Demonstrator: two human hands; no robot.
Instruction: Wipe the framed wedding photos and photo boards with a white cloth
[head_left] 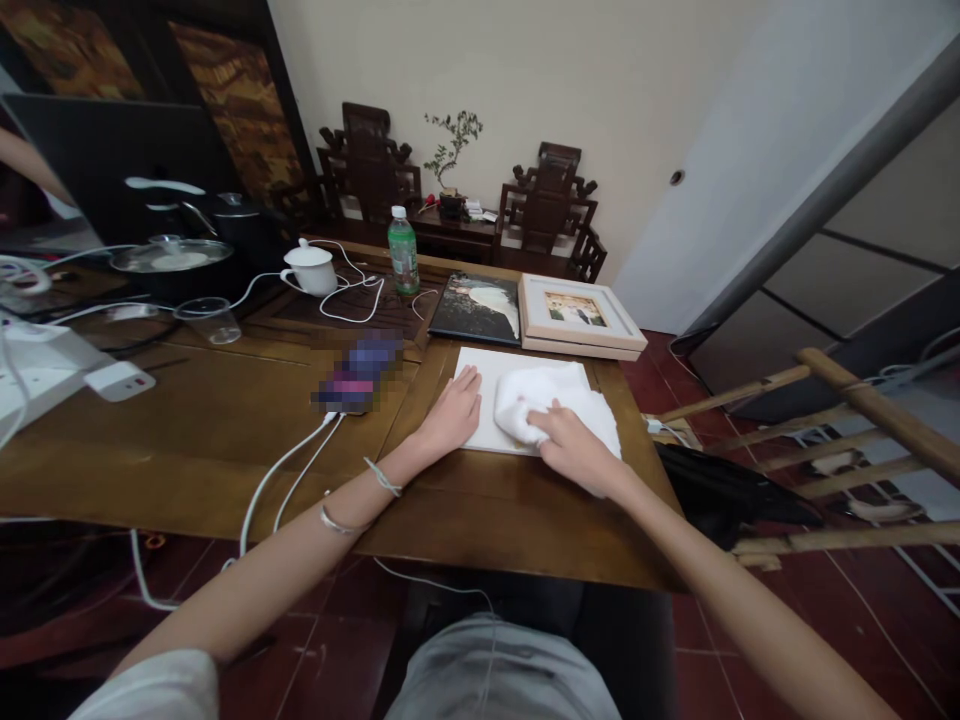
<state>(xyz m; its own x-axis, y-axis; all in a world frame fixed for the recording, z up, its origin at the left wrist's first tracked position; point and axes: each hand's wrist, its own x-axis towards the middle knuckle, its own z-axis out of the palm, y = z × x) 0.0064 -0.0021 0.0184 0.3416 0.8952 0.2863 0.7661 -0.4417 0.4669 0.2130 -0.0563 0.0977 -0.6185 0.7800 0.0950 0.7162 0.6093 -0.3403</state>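
A flat white board (486,425) lies on the wooden table (480,510) in front of me. Flat on its left edge rests my left hand (452,412), fingers stretched out and holding nothing. My right hand (574,445) presses a bunched white cloth (551,390) onto the right part of the board, its fingers gripping the near side of the cloth. The cloth hides much of the board and spreads past its right edge. Just behind the board lie a dark photo album (476,308) and a pale box with a framed photo (581,318).
A phone (360,370) with white cables lies left of my left hand. Farther back stand a green-labelled bottle (403,252), a lidded white cup (310,270), a clear plastic cup (210,318) and a dark pot (176,268). A wooden chair (862,430) stands to the right.
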